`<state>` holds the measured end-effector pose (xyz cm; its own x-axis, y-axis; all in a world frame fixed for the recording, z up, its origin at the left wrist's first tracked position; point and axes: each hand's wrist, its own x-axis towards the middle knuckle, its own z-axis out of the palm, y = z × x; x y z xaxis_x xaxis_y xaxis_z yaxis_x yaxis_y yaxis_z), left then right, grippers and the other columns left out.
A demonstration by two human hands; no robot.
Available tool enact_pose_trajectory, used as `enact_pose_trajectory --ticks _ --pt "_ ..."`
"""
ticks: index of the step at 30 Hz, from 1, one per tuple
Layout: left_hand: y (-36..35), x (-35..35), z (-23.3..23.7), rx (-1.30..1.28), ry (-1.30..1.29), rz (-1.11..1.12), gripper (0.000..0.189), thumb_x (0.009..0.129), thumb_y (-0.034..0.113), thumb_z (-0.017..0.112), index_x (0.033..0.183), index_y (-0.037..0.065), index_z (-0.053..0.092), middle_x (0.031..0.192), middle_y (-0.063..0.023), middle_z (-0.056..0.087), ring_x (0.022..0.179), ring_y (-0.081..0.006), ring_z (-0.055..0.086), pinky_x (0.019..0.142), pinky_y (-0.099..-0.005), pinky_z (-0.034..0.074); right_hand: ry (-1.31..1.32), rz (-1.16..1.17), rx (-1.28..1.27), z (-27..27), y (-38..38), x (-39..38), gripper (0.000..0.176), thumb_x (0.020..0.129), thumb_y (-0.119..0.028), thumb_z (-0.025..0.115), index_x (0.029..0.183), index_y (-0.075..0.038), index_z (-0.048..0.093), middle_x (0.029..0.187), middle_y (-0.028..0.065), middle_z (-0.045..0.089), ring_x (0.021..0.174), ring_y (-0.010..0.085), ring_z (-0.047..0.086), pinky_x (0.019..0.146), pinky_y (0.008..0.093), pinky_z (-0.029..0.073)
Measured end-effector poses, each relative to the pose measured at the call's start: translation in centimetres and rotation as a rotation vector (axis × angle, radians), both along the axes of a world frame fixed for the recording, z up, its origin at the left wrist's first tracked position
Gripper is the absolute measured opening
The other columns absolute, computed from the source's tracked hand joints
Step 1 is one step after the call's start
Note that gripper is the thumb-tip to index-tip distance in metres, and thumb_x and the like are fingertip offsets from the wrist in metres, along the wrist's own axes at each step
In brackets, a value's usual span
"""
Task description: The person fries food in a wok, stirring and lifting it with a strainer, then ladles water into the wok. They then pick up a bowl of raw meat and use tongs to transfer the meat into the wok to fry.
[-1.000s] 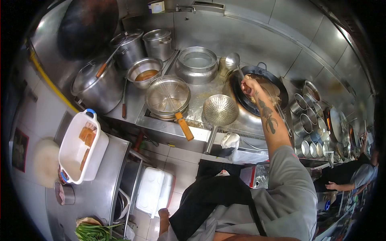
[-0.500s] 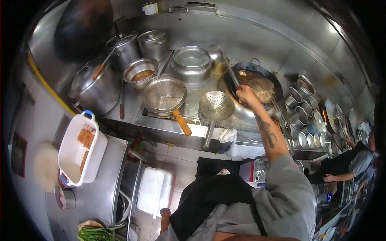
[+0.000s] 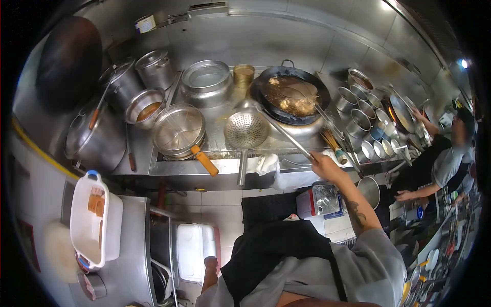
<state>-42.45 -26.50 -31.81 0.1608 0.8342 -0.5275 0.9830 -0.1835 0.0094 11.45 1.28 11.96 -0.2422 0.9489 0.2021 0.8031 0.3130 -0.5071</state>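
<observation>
Stainless steel wall panels back a long steel worktop above a tiled floor. A large lidded stockpot stands at the worktop's left edge. A black wok of frying food sits rear right. At the front edge, the right hand is clenched around a long ladle that is angled toward the wok. The left hand is out of view.
</observation>
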Motion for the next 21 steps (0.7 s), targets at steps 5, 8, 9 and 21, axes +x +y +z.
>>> enact_pose_trajectory --ticks 5,8,9,21 --pt "5.0 2.6 2.3 -0.166 0.159 -0.066 0.013 0.071 0.028 0.067 0.078 0.017 0.07 0.084 -0.0018 0.067 0.08 -0.0188 0.063 0.065 -0.0327 0.05 0.073 -0.057 -0.185 2.2 -7.6 4.1 0.043 0.074 -0.004 0.061 0.115 0.004 0.05 0.076 0.012 0.056 0.066 0.0172 0.054 0.061 0.0292 0.043" --pt "7.3 4.4 3.5 -0.152 0.137 -0.14 0.012 0.071 0.027 0.068 0.078 0.017 0.07 0.085 -0.0014 0.067 0.083 -0.0193 0.064 0.067 -0.0337 0.051 0.278 -0.132 -0.189 1.3 -11.3 6.0 0.045 0.075 -0.003 0.063 0.117 0.005 0.049 0.077 0.0048 0.054 0.068 0.0112 0.051 0.061 0.0245 0.042" --pt "8.1 5.2 3.8 -0.142 0.12 -0.172 0.011 0.071 0.026 0.068 0.077 0.017 0.07 0.085 -0.0017 0.067 0.082 -0.0197 0.064 0.067 -0.0343 0.051 0.36 -0.172 -0.175 1.3 -12.4 6.8 0.045 0.076 -0.003 0.063 0.118 0.005 0.048 0.077 0.0024 0.054 0.068 0.0096 0.05 0.061 0.0229 0.042" --pt "6.8 17.2 6.4 -0.183 -0.741 0.849 0.018 0.071 -0.002 0.05 0.087 -0.003 0.059 0.054 -0.0056 0.051 0.04 -0.0161 0.048 0.037 -0.0285 0.04 0.882 -0.484 -0.088 -1.4 -19.0 19.6 0.05 0.079 0.0 0.062 0.125 0.006 0.043 0.097 0.006 0.059 0.069 0.0076 0.054 0.058 0.0222 0.045"
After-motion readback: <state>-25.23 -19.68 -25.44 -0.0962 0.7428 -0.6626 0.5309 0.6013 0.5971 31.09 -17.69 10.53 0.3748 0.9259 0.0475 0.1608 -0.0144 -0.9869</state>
